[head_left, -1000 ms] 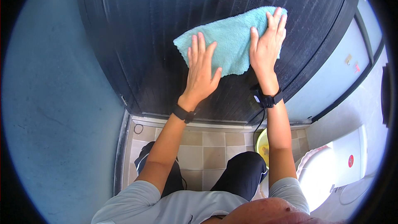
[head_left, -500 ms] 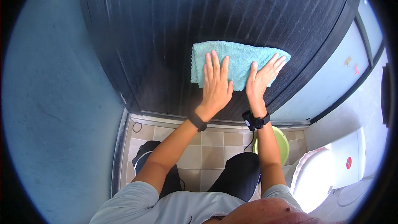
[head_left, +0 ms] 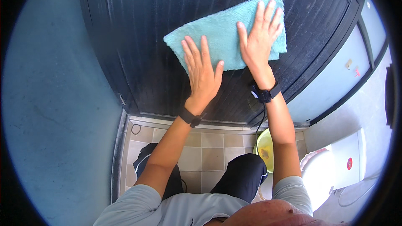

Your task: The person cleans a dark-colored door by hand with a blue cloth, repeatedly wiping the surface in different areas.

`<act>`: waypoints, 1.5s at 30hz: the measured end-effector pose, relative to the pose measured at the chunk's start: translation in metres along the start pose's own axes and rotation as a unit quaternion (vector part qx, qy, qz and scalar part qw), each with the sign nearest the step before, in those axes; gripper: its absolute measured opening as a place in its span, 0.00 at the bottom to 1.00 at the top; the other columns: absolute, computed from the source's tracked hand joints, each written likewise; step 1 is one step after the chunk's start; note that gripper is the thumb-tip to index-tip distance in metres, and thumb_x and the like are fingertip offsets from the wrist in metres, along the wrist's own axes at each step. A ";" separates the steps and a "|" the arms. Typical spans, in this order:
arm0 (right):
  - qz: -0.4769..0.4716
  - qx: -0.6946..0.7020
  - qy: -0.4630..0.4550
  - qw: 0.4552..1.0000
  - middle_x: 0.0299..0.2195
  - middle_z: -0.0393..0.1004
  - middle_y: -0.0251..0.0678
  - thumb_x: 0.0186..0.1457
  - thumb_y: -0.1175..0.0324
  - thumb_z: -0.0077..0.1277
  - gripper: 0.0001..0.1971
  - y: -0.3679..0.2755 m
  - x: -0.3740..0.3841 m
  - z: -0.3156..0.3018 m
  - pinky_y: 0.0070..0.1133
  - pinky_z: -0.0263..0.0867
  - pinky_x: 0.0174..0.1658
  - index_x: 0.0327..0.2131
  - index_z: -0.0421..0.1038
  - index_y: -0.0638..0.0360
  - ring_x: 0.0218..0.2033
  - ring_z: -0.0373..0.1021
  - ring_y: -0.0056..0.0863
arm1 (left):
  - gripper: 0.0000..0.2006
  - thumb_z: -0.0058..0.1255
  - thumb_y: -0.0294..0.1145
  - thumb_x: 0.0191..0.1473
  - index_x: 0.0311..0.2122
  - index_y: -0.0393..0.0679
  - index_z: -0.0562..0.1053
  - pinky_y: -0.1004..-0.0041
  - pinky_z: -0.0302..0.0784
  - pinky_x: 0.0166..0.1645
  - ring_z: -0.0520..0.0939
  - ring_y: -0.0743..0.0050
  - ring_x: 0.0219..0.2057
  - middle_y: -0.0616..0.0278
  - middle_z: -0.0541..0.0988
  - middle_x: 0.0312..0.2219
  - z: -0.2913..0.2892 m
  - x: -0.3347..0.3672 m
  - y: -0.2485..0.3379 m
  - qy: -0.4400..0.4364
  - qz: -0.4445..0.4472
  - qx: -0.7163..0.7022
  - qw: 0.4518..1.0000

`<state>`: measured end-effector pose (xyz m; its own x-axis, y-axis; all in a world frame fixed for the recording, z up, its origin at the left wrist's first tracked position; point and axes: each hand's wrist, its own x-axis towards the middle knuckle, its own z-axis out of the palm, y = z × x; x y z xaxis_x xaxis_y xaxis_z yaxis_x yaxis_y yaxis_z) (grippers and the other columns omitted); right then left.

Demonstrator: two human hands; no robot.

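A folded light-blue cloth (head_left: 224,33) lies against a dark, grooved door panel (head_left: 155,4), slanting up toward the right. My left hand (head_left: 202,73) is laid on its lower left part, fingers stretched and thumb apart. Higher up, my right hand (head_left: 258,42) presses flat on the cloth's right part with its fingers spread. Neither hand curls round the cloth. Black bands circle both wrists, and a thin cable hangs from the right one.
A yellow-green basin (head_left: 265,150) stands on the tiled floor (head_left: 212,159) below my right forearm. To the right is a white toilet (head_left: 320,175). A bluish wall (head_left: 58,100) runs along the left, and frosted panes (head_left: 331,83) adjoin the door on the right.
Both hands have moved up and left across the door with the cloth, the right hand rising more. The cloth now tilts, and more of the basin shows.
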<state>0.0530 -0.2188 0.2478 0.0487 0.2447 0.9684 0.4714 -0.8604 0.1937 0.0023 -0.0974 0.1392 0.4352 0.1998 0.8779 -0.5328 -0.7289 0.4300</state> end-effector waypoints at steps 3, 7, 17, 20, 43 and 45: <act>-0.048 0.005 -0.003 0.999 0.64 0.44 0.43 0.48 0.53 0.53 0.37 -0.018 0.012 0.011 0.50 0.37 0.60 0.60 0.53 0.54 0.64 0.38 0.48 | 0.40 0.48 0.35 0.54 0.63 0.32 0.39 0.45 0.32 0.62 0.30 0.31 0.63 0.28 0.31 0.61 -0.001 0.001 -0.007 0.038 -0.032 -0.020 0.999; -0.114 0.040 -0.041 0.992 0.64 0.45 0.42 0.50 0.55 0.52 0.36 -0.040 0.007 0.018 0.48 0.36 0.60 0.61 0.52 0.50 0.65 0.39 0.48 | 0.41 0.42 0.42 0.57 0.62 0.29 0.35 0.48 0.25 0.63 0.27 0.34 0.63 0.30 0.29 0.61 0.002 0.001 -0.021 0.092 -0.057 -0.017 0.994; -0.176 0.035 -0.068 0.982 0.63 0.49 0.35 0.50 0.57 0.51 0.32 -0.052 -0.008 0.024 0.44 0.45 0.58 0.59 0.56 0.46 0.63 0.45 0.41 | 0.40 0.44 0.41 0.57 0.62 0.31 0.36 0.47 0.27 0.63 0.28 0.35 0.63 0.33 0.29 0.62 0.002 0.000 -0.030 0.088 -0.052 0.017 0.995; -0.144 0.025 -0.039 0.989 0.63 0.49 0.34 0.51 0.57 0.50 0.31 -0.043 0.002 0.020 0.44 0.45 0.58 0.59 0.57 0.44 0.63 0.45 0.40 | 0.39 0.46 0.39 0.56 0.63 0.31 0.39 0.46 0.28 0.62 0.28 0.35 0.63 0.34 0.31 0.62 -0.007 0.004 -0.028 0.064 0.010 0.006 0.998; 0.177 -0.037 -0.025 0.983 0.64 0.30 0.56 0.56 0.58 0.41 0.36 0.072 -0.133 -0.020 0.47 0.30 0.62 0.62 0.40 0.68 0.65 0.28 0.56 | 0.33 0.51 0.33 0.49 0.62 0.52 0.56 0.43 0.45 0.60 0.43 0.32 0.63 0.39 0.45 0.62 0.034 -0.036 0.028 -0.191 0.150 0.021 0.970; 0.169 -0.040 -0.017 0.985 0.64 0.31 0.56 0.56 0.58 0.41 0.36 0.073 -0.123 -0.022 0.47 0.30 0.62 0.62 0.41 0.68 0.65 0.29 0.56 | 0.33 0.52 0.32 0.49 0.62 0.56 0.57 0.44 0.46 0.60 0.44 0.33 0.63 0.39 0.45 0.62 0.033 -0.035 0.028 -0.191 0.146 0.025 0.970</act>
<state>0.0621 -0.3214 0.1464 0.2209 -0.0475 0.9741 0.3519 -0.9277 -0.1250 -0.0038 -0.1468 0.1131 0.5133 -0.2708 0.8144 -0.6422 -0.7507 0.1552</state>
